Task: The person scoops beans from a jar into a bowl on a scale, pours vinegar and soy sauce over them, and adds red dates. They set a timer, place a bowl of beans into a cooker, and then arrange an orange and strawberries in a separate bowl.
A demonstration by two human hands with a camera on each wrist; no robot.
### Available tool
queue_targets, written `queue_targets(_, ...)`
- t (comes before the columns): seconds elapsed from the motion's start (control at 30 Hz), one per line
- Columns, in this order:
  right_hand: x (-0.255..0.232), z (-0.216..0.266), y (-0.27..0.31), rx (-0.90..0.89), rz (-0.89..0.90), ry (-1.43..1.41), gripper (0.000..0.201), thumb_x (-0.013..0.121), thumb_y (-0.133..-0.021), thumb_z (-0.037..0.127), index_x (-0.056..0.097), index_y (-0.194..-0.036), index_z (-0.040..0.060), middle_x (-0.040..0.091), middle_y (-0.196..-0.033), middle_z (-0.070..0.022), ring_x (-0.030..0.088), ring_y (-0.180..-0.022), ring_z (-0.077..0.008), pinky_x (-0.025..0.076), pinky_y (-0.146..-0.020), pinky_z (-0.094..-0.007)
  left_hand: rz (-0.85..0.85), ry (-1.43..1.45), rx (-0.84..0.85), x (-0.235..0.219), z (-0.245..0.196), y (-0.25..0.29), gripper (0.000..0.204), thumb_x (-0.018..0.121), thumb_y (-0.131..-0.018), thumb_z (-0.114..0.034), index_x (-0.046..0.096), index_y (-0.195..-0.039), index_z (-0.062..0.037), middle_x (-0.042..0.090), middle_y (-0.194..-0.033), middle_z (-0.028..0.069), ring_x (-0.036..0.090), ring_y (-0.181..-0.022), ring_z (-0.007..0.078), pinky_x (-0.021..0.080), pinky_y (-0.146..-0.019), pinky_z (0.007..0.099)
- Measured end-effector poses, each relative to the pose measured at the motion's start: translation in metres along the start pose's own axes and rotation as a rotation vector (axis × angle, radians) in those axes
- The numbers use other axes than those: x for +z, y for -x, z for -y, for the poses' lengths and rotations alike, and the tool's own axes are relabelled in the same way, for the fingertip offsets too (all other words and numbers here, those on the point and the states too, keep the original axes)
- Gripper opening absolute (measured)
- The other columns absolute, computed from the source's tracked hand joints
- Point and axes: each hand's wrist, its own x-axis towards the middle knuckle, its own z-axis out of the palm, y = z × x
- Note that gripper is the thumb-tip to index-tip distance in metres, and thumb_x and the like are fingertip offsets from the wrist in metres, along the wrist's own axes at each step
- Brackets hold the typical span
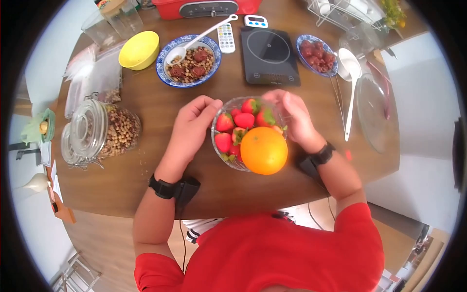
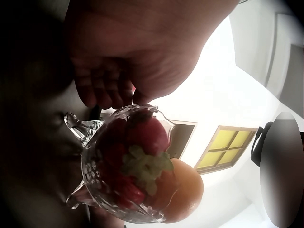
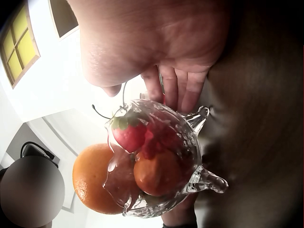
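A clear glass bowl (image 1: 217,148) on small glass feet stands near the front of the table, between both hands. Several strawberries (image 1: 244,119) fill it, and a large orange (image 1: 264,151) sits on top at the side nearest the person. My left hand (image 1: 194,120) is at the bowl's left rim, thumb and fingertips right beside the glass. On the opposite side my right hand (image 1: 297,119) has its fingers stretched along the rim and its thumb apart. From the right wrist view, a smaller orange-coloured fruit (image 3: 156,173) shows through the glass.
A jar of nuts (image 1: 121,129) lies tipped at left, lid open. Beyond the bowl are a yellow bowl (image 1: 139,50), a patterned bowl of nuts (image 1: 206,78) with a white spoon, a kitchen scale (image 1: 270,56) and a dish of dark red fruit (image 1: 317,56). A white ladle (image 1: 351,97) and glass lid (image 1: 374,114) are right.
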Motion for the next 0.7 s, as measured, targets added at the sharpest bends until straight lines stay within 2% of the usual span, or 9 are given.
queue_targets(0.37,0.005,0.001,-0.001,-0.022,-0.026,0.012,0.052,0.05,-0.108,0.043,0.062,-0.121,-0.0064,0.071,-0.111,-0.0143,0.069,-0.102,-0.0183,0.055,-0.092,-0.0318,0.001,0.001,-0.029,0.001,-0.005,0.003,0.021,0.062,-0.104,-0.022,0.066,-0.094,-0.0048,0.06,-0.08,-0.0078,0.05,-0.074,0.0003,0.042,-0.066,0.0194)
queue_targets(0.57,0.001,-0.008,-0.001,-0.013,-0.064,-0.042,0.049,0.054,-0.107,0.041,0.066,-0.118,-0.0057,0.072,-0.105,-0.0115,0.068,-0.095,-0.0152,0.053,-0.084,-0.0286,-0.01,-0.058,-0.007,0.002,-0.004,0.003,0.022,0.061,-0.105,-0.022,0.065,-0.091,-0.0044,0.057,-0.081,-0.0074,0.049,-0.077,0.0018,0.042,-0.069,0.0206)
queue_targets(0.6,-0.004,-0.011,-0.002,0.003,-0.042,0.001,0.055,0.057,-0.103,0.047,0.064,-0.119,-0.0042,0.071,-0.112,-0.0116,0.067,-0.102,-0.0175,0.053,-0.09,-0.0298,-0.029,-0.075,0.004,0.003,-0.004,0.004,0.023,0.061,-0.105,-0.022,0.064,-0.091,-0.0043,0.057,-0.082,-0.0072,0.048,-0.077,0.0021,0.042,-0.07,0.0211)
queue_targets(0.7,-0.004,-0.008,-0.001,0.0,-0.07,0.085,0.052,0.057,-0.104,0.046,0.067,-0.118,-0.0036,0.071,-0.11,-0.0102,0.065,-0.097,-0.014,0.05,-0.085,-0.0258,-0.005,-0.071,0.002,0.003,-0.006,0.004,0.021,0.06,-0.105,-0.02,0.064,-0.092,-0.0045,0.059,-0.083,-0.0063,0.05,-0.077,0.0017,0.043,-0.07,0.0208)
